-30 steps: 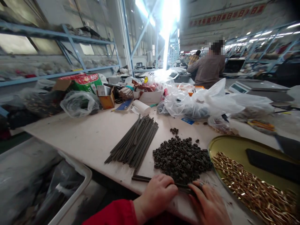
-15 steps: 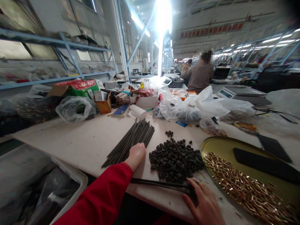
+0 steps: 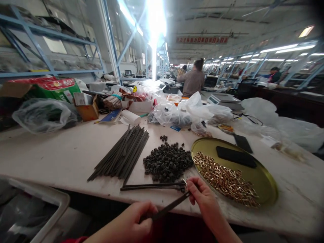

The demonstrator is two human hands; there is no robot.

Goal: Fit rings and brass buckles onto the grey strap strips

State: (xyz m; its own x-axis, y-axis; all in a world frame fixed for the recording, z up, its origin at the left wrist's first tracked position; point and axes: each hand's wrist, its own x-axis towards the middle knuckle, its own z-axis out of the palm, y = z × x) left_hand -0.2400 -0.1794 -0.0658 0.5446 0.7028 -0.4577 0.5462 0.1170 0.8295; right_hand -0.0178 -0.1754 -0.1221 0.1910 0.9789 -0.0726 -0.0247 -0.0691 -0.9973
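Observation:
A dark flat strip (image 3: 172, 205) runs between my two hands at the table's front edge. My left hand (image 3: 141, 216) is closed round its lower left end. At the strip's other end my right hand (image 3: 198, 190) pinches it along with a small shiny metal piece (image 3: 184, 182). Just behind, a few dark strips (image 3: 152, 186) lie along the table edge. A fanned bundle of dark strips (image 3: 121, 155) rests to the left, beside a heap of small black loops (image 3: 168, 162). Gold metal pieces (image 3: 225, 179) lie in a round olive tray (image 3: 268, 182) on the right.
A black flat object (image 3: 235, 157) lies in the tray. Clear plastic bags (image 3: 187, 109), a small orange box (image 3: 87, 109) and a blue booklet (image 3: 110, 116) line the table's back. A white bin (image 3: 63, 202) stands at lower left. A person (image 3: 193, 81) is farther back.
My left hand has left the strip bundle and now holds one strip near me. My right hand has lifted from the table to a pinch. The view has shifted right.

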